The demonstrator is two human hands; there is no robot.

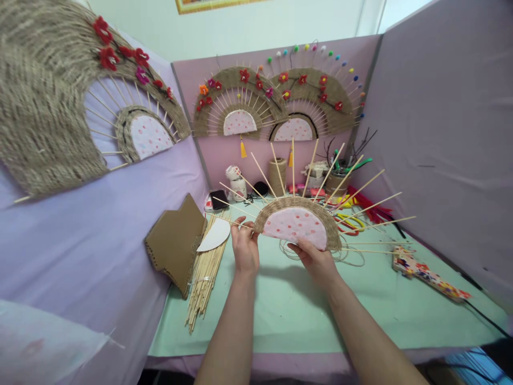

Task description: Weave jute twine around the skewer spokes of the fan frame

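Observation:
Both hands hold up a half-round fan piece [294, 223] above the table. Its centre is white cloth with pink-red dots, bordered by a band of woven twine [298, 203]. Thin wooden sticks [331, 168] radiate from that band. My left hand [245, 246] is closed at the fan's left lower corner, fingers at the twine edge. Along the straight lower edge, my right hand [315, 259] pinches the cloth with the thumb in front; its other fingers are partly hidden behind. A loose strand of twine [352, 259] hangs or lies behind the fan; I cannot tell which.
At left lie bundled sticks [206, 283], a white half-round [216, 235] and cut cardboard [176, 240]. A flower-patterned glue gun [428, 275] lies right. Behind are scissors [350, 222], a twine spool [277, 176] and a jar [238, 187]. Finished fans [240, 80] hang on the partitions.

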